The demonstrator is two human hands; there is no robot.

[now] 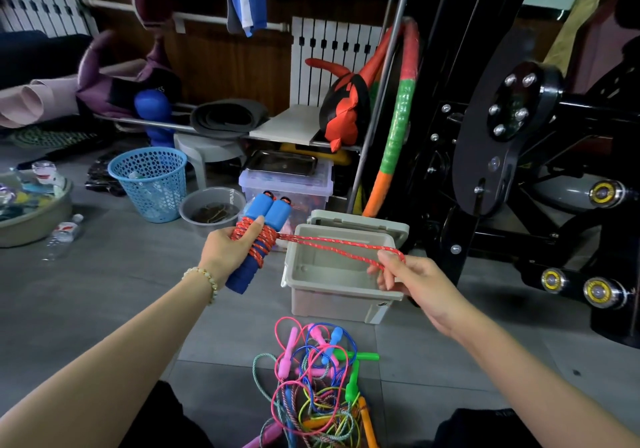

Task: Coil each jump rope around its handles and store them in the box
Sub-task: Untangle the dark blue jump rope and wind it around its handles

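Note:
My left hand (228,250) grips two blue handles (258,236) held side by side, with a red braided rope (332,247) wound several times around their middle. The rope's free loop stretches to the right over an open grey box (332,274), and my right hand (408,274) pinches its end. The box stands on the floor with nothing visible inside, its lid (360,226) leaning behind it. A tangled pile of coloured jump ropes (318,378) with pink, green, blue and orange handles lies on the floor just in front of me.
A blue mesh basket (149,184), a grey bowl (211,210) and a clear lidded tub (287,184) sit behind the box. A black exercise machine (519,170) fills the right side. A plastic bottle (64,236) lies at the left beside a round basin (31,215).

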